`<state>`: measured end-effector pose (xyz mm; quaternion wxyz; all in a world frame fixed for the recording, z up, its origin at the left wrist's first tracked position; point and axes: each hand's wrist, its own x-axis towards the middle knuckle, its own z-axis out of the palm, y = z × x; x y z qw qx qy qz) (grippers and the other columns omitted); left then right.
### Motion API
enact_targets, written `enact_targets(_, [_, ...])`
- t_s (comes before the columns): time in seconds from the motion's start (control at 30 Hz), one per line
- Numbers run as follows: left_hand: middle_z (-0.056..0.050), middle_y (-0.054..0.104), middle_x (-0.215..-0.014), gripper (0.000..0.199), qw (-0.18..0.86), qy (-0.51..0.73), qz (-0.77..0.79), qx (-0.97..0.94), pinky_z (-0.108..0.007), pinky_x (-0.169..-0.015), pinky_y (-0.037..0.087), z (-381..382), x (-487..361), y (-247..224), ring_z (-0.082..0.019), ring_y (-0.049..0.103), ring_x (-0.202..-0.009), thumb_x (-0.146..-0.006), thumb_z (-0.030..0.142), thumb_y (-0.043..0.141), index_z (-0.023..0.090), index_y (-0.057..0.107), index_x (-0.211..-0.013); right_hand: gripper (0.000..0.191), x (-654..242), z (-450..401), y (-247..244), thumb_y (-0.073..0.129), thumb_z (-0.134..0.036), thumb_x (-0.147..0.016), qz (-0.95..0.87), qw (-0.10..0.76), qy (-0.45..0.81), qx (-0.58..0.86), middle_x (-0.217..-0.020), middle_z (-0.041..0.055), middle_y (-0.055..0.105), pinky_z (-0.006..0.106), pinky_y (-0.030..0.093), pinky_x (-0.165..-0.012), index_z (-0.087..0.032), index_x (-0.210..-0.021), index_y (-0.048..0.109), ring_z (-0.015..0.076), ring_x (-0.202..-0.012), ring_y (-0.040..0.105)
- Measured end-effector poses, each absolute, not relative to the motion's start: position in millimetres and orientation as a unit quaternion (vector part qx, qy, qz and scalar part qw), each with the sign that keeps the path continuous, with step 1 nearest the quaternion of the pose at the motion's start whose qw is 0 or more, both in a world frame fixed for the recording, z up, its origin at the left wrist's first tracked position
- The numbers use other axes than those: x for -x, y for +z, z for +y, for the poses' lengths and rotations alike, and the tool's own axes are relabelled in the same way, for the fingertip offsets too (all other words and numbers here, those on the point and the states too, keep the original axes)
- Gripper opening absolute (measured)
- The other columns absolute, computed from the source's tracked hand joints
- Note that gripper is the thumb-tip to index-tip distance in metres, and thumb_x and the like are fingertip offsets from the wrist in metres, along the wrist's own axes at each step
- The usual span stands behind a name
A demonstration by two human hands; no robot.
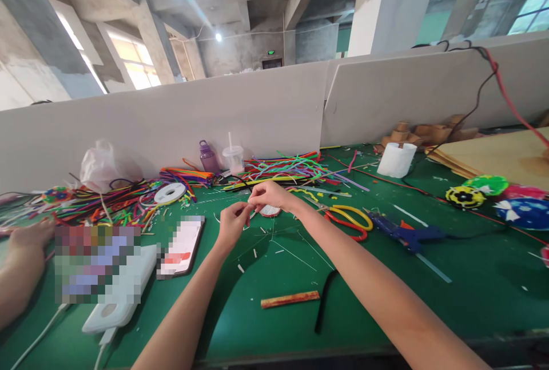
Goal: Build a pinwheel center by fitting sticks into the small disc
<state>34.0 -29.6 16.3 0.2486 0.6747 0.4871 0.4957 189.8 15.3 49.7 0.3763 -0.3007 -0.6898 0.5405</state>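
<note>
I bring my left hand (235, 221) and right hand (271, 195) together above the green tabletop (240, 318), thumbs and fingertips drawn into narrow pinches that meet. Whatever sits between them is too small to tell. Just behind my hands, partly hidden, is a small round dish (271, 215) with white contents. Fine pale strands (295, 257) lie on the table below them, and nearer me are a stained brown stick (290, 299) and a black strip (325, 301). Beside my right forearm lie scissors (368, 219) with looped handles, then a blue glue gun (398, 233). Bright pipe cleaners (283, 167) heap beyond my hands; a phone (184, 244) lies left of my left wrist. Farther left rests another person's hand (32, 235).
</note>
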Motion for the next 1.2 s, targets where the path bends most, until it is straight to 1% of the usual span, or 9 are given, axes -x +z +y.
enact_targets(0.23, [0.001,0.052,-0.042,0.038,0.240,0.492,0.487,-0.680,-0.022,-0.045,0.030,-30.1,-34.2,17.9,-0.010,0.041,-0.042,-0.078,0.047,0.057,0.016,0.061,-0.058,0.006,-188.9,14.5,48.6,0.067,-0.014,-0.069,-0.678,0.389,0.543,0.306,-0.061,0.0004,0.064,0.020,0.051,-0.051,-0.011,-0.066,0.061,0.0098,-0.051,0.062])
enact_targets(0.6, [0.003,0.050,-0.042,0.037,0.233,0.471,0.501,-0.688,-0.022,-0.046,0.028,-32.1,-34.6,18.5,-0.009,0.039,-0.043,-0.080,0.046,0.055,0.014,0.063,-0.064,0.008,-188.6,17.3,46.3,0.067,-0.014,-0.069,-0.692,0.377,0.536,0.303,-0.060,-0.0004,0.063,0.020,0.051,-0.052,-0.012,-0.064,0.060,0.0095,-0.052,0.061])
enact_targets(0.83, [0.002,0.051,-0.042,0.037,0.223,0.469,0.502,-0.691,-0.022,-0.046,0.028,-32.0,-34.9,19.0,-0.010,0.039,-0.043,-0.080,0.045,0.056,0.014,0.063,-0.063,0.010,-189.7,18.9,45.8,0.069,-0.015,-0.067,-0.688,0.375,0.544,0.301,-0.058,0.0003,0.063,0.021,0.051,-0.053,-0.012,-0.061,0.060,0.0111,-0.053,0.062])
enact_targets(0.97, [0.002,0.051,-0.042,0.037,0.220,0.471,0.503,-0.690,-0.022,-0.046,0.028,-32.7,-35.2,19.4,-0.010,0.040,-0.042,-0.079,0.046,0.056,0.014,0.063,-0.062,0.008,-189.6,18.9,45.2,0.068,-0.015,-0.067,-0.690,0.377,0.542,0.296,-0.059,0.0005,0.064,0.022,0.051,-0.053,-0.012,-0.062,0.061,0.0110,-0.052,0.062])
enact_targets(1.1, [0.003,0.051,-0.042,0.035,0.220,0.474,0.504,-0.688,-0.023,-0.047,0.028,-32.6,-35.6,19.4,-0.010,0.040,-0.043,-0.078,0.045,0.058,0.014,0.065,-0.063,0.008,-188.2,18.2,44.6,0.068,-0.016,-0.066,-0.690,0.388,0.536,0.293,-0.057,-0.0002,0.062,0.022,0.048,-0.049,-0.012,-0.062,0.062,0.0099,-0.048,0.059])
enact_targets(1.2, [0.002,0.052,-0.045,0.032,0.256,0.485,0.495,-0.674,-0.023,-0.048,0.029,-30.8,-34.6,20.0,-0.010,0.042,-0.045,-0.077,0.044,0.061,0.014,0.067,-0.067,0.009,-187.6,17.4,45.9,0.068,-0.017,-0.064,-0.684,0.410,0.529,0.290,-0.052,-0.0015,0.059,0.020,0.043,-0.043,-0.012,-0.060,0.061,0.0081,-0.043,0.054])
